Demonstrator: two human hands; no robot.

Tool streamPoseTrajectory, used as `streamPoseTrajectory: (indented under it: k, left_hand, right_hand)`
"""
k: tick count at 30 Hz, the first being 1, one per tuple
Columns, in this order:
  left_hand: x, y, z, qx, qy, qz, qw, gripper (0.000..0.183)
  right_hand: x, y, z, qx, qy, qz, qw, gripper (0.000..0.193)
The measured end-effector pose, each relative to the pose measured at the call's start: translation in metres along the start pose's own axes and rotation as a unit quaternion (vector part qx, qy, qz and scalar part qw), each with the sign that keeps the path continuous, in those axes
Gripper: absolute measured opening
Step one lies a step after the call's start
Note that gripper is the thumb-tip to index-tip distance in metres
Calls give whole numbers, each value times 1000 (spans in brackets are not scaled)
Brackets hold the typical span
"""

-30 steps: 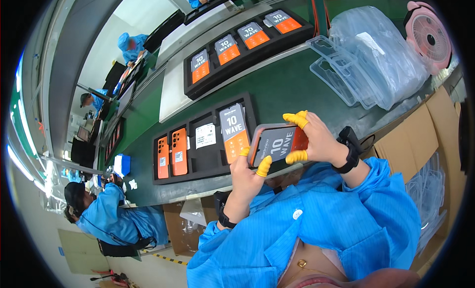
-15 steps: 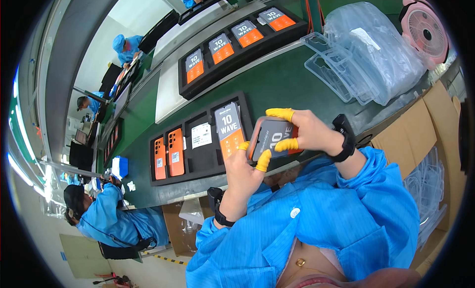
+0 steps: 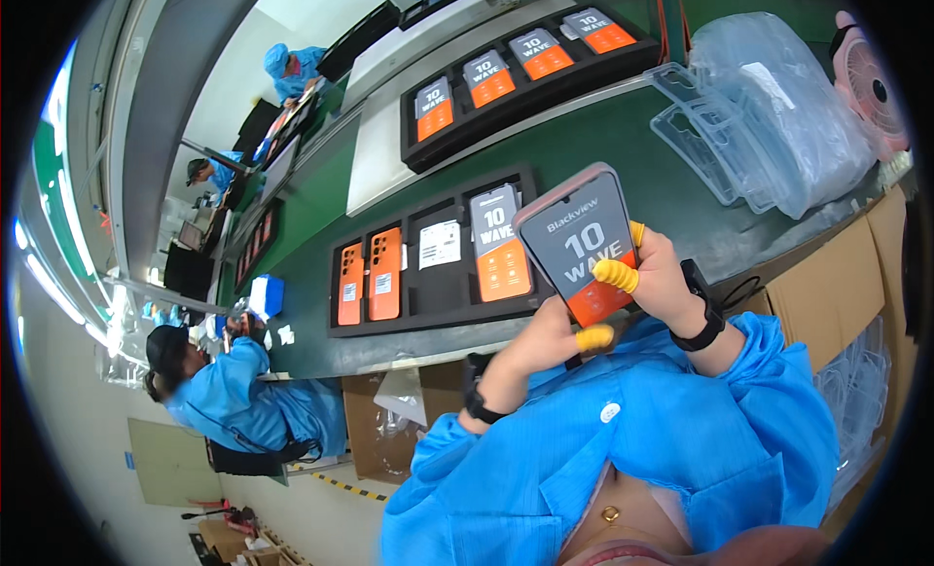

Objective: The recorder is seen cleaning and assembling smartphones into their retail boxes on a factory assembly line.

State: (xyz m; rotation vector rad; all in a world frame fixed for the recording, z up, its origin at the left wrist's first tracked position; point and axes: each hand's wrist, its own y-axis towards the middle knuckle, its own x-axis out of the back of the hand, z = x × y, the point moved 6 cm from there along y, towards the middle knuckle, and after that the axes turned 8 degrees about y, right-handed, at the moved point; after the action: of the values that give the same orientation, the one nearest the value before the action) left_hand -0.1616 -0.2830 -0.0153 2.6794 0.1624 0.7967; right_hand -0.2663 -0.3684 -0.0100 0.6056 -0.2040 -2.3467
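A smartphone (image 3: 574, 230) with a grey and orange printed film on its front is held up, tilted, in front of me. My right hand (image 3: 662, 279) grips its right edge, a yellow-cotted thumb lying over the front. At the phone's lower end is my left hand (image 3: 550, 342), its cotted thumb just below the bottom edge and its other fingers partly hidden behind the phone. Beyond them on the green bench lies a black foam tray (image 3: 418, 311). In it are two orange phones (image 3: 385, 274) back up, a white label (image 3: 440, 245) and a film-covered phone (image 3: 500, 240).
A second black tray (image 3: 413, 157) with several film-covered phones stands farther back. Clear plastic trays (image 3: 710, 147), a plastic bag (image 3: 788, 109) and a pink fan (image 3: 873, 84) are at the right. Cardboard boxes (image 3: 827, 284) sit beside the bench. A co-worker (image 3: 238, 391) sits at the left.
The phone has swung from sideways to nearly upright, its front now turned toward me. My left hand has moved down to its lower end. The whole view has shifted, moving the scene rightward.
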Motion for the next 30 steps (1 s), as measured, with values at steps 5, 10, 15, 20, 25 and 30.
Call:
streamPoseTrajectory:
  k: [5, 10, 15, 20, 25, 30]
  left_hand:
    - [-2, -16, 22, 134, 34, 0, 990, 27]
    - [13, -25, 2, 92, 116, -82, 986, 24]
    - [16, -37, 22, 179, -106, 74, 975, 32]
    - [20, -34, 19, 200, 75, -27, 977, 28]
    - [25, -42, 19, 122, 114, -92, 982, 28]
    - [28, -32, 23, 195, 54, 29, 979, 26]
  right_hand:
    - [-16, 0, -10, 47, 26, -7, 999, 32]
    - [-29, -5, -3, 108, 6, -4, 994, 32]
    - [-32, 3, -7, 66, -44, 18, 997, 31]
    - [-34, 2, -15, 88, 11, -34, 995, 30]
    - [-42, -1, -13, 89, 2, -9, 996, 30]
    - [-41, 10, -28, -19, 86, -28, 996, 27]
